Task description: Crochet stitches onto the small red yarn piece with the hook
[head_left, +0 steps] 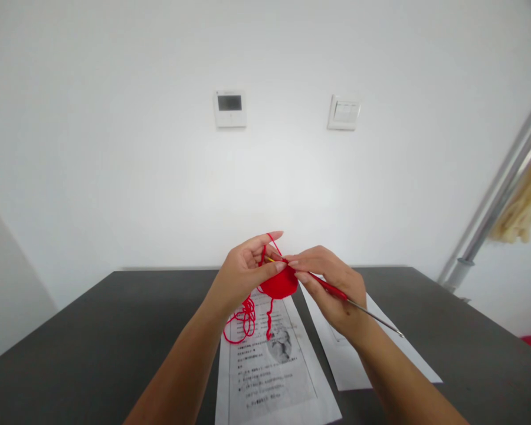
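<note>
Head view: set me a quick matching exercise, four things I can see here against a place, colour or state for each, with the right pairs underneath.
1. hook
2. red piece
3. wall panel
4. loose yarn

A. dark screen, left of the light switch
B. tangled loops
C. grey shaft and red grip, in the right hand
D. solid red, held near its top edge by the left hand

Right pairs: 1-C, 2-D, 3-A, 4-B

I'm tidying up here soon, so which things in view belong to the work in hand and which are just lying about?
In use:
- red piece, in the left hand
- red-handled hook, in the right hand
- loose red yarn

Lying about, it seems:
- printed sheet, perhaps instructions (text unreadable)
- second sheet, right of it
- yellowish cloth, off the table
</note>
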Demonstrator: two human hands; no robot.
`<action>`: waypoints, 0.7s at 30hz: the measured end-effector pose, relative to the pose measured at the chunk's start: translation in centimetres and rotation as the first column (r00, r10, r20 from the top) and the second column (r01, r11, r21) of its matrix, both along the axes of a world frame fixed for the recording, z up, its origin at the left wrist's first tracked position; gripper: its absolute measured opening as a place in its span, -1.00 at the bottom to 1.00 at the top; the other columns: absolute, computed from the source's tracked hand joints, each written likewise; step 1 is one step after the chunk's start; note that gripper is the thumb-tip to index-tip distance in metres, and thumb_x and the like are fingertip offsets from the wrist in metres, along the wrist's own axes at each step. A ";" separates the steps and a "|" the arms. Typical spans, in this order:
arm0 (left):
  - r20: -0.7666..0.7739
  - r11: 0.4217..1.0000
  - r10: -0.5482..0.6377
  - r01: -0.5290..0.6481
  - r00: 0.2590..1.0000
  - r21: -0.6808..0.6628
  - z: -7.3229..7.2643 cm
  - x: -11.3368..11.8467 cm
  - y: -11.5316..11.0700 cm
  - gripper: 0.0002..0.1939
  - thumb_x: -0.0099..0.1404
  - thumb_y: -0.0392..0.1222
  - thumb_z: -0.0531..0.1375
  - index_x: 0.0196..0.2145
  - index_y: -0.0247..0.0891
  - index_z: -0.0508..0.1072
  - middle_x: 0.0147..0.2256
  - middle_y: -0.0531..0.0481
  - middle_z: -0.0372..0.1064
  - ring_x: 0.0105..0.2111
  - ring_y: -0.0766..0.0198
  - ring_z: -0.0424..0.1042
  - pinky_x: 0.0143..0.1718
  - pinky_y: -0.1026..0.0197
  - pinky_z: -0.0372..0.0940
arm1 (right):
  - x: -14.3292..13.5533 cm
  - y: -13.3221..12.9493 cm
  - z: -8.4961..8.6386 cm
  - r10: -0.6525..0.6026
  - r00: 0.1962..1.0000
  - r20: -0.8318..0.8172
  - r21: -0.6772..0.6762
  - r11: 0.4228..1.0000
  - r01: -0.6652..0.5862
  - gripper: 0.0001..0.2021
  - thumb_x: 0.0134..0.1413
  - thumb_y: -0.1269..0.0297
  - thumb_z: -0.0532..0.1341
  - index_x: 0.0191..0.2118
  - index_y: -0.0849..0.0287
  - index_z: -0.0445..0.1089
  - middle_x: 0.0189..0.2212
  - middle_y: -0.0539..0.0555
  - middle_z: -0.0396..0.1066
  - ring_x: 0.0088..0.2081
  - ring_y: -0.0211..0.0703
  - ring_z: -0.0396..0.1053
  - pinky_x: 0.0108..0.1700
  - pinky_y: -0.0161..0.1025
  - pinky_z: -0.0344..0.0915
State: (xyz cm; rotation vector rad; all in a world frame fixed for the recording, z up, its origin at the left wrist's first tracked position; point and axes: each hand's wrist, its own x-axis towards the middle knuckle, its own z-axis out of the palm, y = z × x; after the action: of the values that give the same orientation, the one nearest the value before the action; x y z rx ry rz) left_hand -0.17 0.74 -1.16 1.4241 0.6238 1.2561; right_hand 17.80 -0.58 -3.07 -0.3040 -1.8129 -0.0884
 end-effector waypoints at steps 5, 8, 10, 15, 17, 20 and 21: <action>0.044 0.997 0.072 -0.072 0.996 -0.011 -0.1 0.4 -0.3 -0.38 0.02 -0.26 0.45 0.07 -0.31 0.50 -0.40 0.08 0.46 -0.36 0.33 0.43 -0.28 0.26 0.33 | -0.8 0.1 -0.9 -0.126 0.992 0.003 0.034 0.992 0.126 -0.74 0.26 0.52 0.19 -0.01 0.10 0.44 -0.14 0.15 0.58 -0.11 -0.07 0.53 -0.09 -0.09 0.51; 0.105 0.994 0.108 -0.105 0.989 -0.032 -0.2 0.9 -0.4 -0.37 0.04 -0.27 0.45 0.09 -0.30 0.49 -0.37 0.05 0.49 -0.33 0.30 0.47 -0.26 0.26 0.35 | -1.8 0.9 -2.4 -0.216 0.976 0.022 0.018 0.976 0.215 -0.67 0.28 0.49 0.16 0.10 0.06 0.35 0.00 0.20 0.49 0.00 -0.01 0.47 0.00 -0.01 0.48; 0.147 0.996 0.070 -0.062 0.987 -0.058 -0.3 1.0 -0.2 -0.38 0.02 -0.27 0.46 0.07 -0.29 0.51 -0.37 0.04 0.51 -0.34 0.30 0.48 -0.27 0.28 0.35 | -2.5 1.4 -3.2 -0.239 0.971 -0.004 0.004 0.971 0.239 -0.65 0.29 0.45 0.16 0.14 0.01 0.31 0.01 0.19 0.44 0.00 0.01 0.46 -0.01 0.01 0.49; 0.195 0.960 -0.197 0.230 0.961 -0.162 -0.4 -0.2 0.8 -0.45 -0.01 -0.29 0.49 -0.01 -0.28 0.58 -0.37 -0.02 0.57 -0.40 0.34 0.52 -0.33 0.33 0.36 | -2.8 1.4 -3.0 -0.184 0.982 -0.029 0.066 0.980 0.186 -0.68 0.28 0.42 0.15 0.10 -0.01 0.30 -0.05 0.16 0.46 -0.03 0.03 0.44 -0.03 0.04 0.47; 0.197 0.918 -0.299 0.338 0.934 -0.208 -0.5 -1.1 1.3 -0.48 -0.01 -0.29 0.49 -0.04 -0.28 0.61 -0.31 -0.08 0.60 -0.38 0.31 0.55 -0.31 0.32 0.37 | -2.4 0.8 -2.1 -0.103 0.995 -0.014 0.043 0.994 0.104 -0.72 0.30 0.38 0.15 0.09 0.03 0.30 -0.08 0.16 0.49 -0.02 0.02 0.43 0.01 0.02 0.45; 0.211 0.876 -0.378 0.422 0.901 -0.234 -0.6 -1.8 1.6 -0.46 -0.03 -0.27 0.49 -0.03 -0.28 0.62 -0.34 -0.08 0.61 -0.41 0.32 0.54 -0.34 0.34 0.36 | -1.5 0.1 -0.9 -0.037 0.998 0.049 -0.010 0.999 0.038 -0.79 0.32 0.36 0.17 0.04 0.07 0.35 -0.10 0.16 0.54 0.00 -0.03 0.45 0.07 -0.02 0.43; 0.217 0.874 -0.382 0.428 0.898 -0.232 -0.7 -1.9 1.6 -0.45 -0.04 -0.25 0.49 -0.03 -0.28 0.61 -0.35 -0.08 0.61 -0.42 0.32 0.53 -0.35 0.35 0.35 | -1.2 -0.1 -0.5 -0.034 0.996 0.080 0.003 0.999 0.034 -0.79 0.32 0.37 0.18 0.03 0.07 0.37 -0.11 0.15 0.56 -0.01 -0.04 0.47 0.07 -0.03 0.43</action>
State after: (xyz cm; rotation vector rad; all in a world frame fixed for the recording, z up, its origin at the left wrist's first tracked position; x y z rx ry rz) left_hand -2.06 2.32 -1.85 1.1309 0.3419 0.8990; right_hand 16.56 -0.65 -3.60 -0.3343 -1.8868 -0.1281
